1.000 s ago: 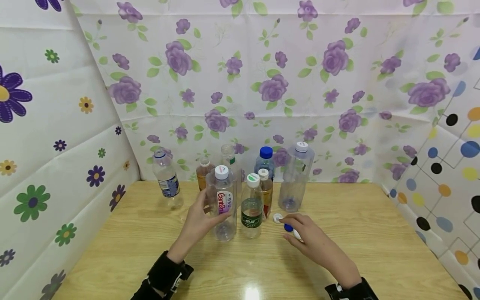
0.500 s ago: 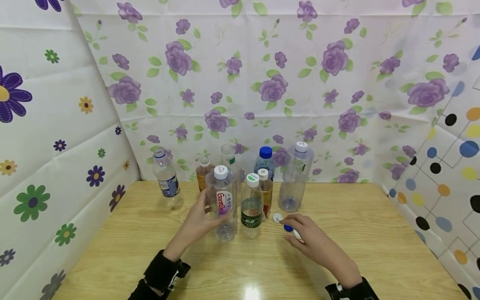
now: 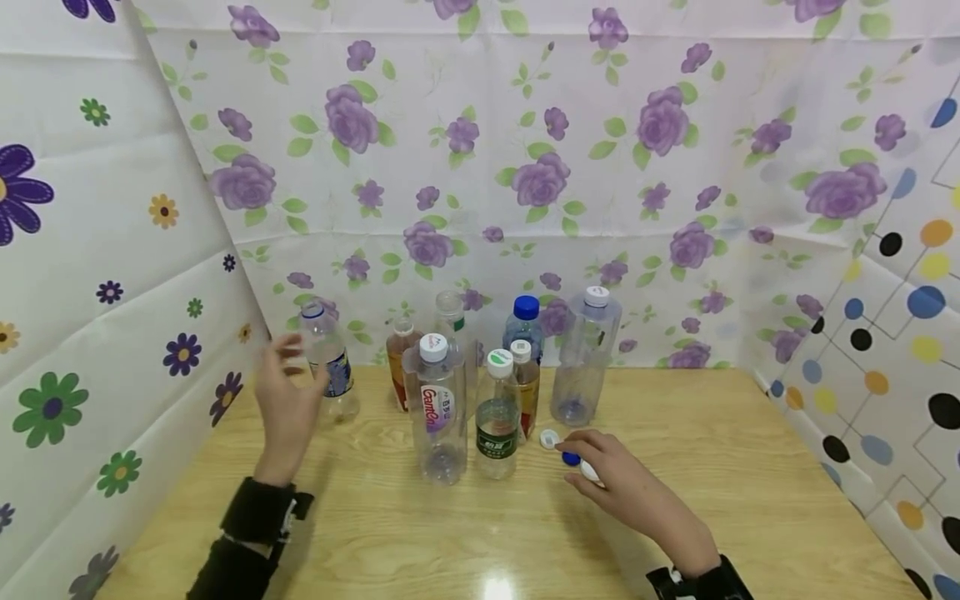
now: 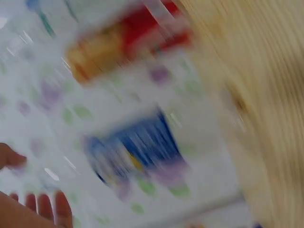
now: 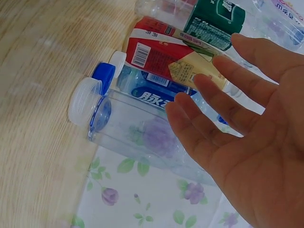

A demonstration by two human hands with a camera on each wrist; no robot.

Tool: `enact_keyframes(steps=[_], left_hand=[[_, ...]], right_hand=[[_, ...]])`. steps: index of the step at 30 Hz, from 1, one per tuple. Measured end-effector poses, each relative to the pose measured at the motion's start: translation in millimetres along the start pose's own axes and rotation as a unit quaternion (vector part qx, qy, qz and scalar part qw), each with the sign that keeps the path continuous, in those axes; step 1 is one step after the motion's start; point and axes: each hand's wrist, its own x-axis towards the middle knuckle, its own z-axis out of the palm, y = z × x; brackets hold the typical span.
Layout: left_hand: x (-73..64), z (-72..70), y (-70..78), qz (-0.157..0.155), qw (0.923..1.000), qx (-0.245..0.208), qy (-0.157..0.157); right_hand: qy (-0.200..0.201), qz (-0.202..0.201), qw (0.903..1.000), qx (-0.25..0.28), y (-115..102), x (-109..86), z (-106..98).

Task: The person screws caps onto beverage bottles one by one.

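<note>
My left hand [image 3: 287,408], blurred, is beside the uncapped clear bottle with a blue label [image 3: 341,375] at the left. Its fingers [image 4: 61,209] are spread from the thumb in the left wrist view, and nothing shows in its grasp; whether it touches the bottle I cannot tell. At the right, my right hand [image 3: 633,496] hovers over loose bottle caps, partly hiding them. A white cap [image 3: 550,439], a blue cap [image 3: 571,458] and another white cap [image 3: 590,472] lie there. Loosely bent fingers [image 5: 228,99] of that hand hold nothing in the right wrist view.
A tall clear bottle with a pink label [image 3: 442,433] and a green-labelled bottle [image 3: 497,437] stand in front. Behind them are amber bottles, one being [image 3: 403,362] a squat one, a blue-capped bottle [image 3: 525,321] and a large clear bottle [image 3: 585,367]. Patterned cloth [image 3: 487,167] surrounds the wooden table [image 3: 450,542].
My left hand has let go of the pink-labelled bottle and moved left to the uncapped blue-labelled one. My right hand stays by the caps. The view has shifted slightly.
</note>
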Motion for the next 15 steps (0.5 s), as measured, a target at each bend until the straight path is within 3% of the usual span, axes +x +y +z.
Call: enact_keyframes(steps=[2, 4, 7, 9, 11, 15], left_hand=[[13.6, -9.2, -15.2, -0.040, 0.9990, 0.009, -0.018], [23.0, -17.0, -29.1, -0.094, 0.9923, -0.001, -0.080], [29.2, -23.3, -47.4, -0.154, 0.9696, -0.033, -0.187], [30.2, -23.6, -57.2, -0.171, 0.9559, -0.044, -0.234], [30.2, -21.0, -64.9, -0.176, 0.9492, -0.046, -0.257], [29.4, -14.3, -73.1, -0.176, 0.9479, -0.047, -0.261]], right_hand=[[0.002, 0.000, 1.0000, -0.001, -0.2, -0.2, -0.2], [0.003, -0.001, 1.0000, -0.003, -0.2, -0.2, -0.2], [0.004, -0.002, 1.0000, -0.006, 0.1, -0.2, -0.2], [0.002, -0.003, 1.0000, -0.006, 0.4, -0.3, 0.3], [-0.003, -0.004, 1.0000, -0.004, 0.5, -0.3, 0.9], [-0.012, -0.008, 0.9999, -0.002, 0.0, -0.1, 2.9]])
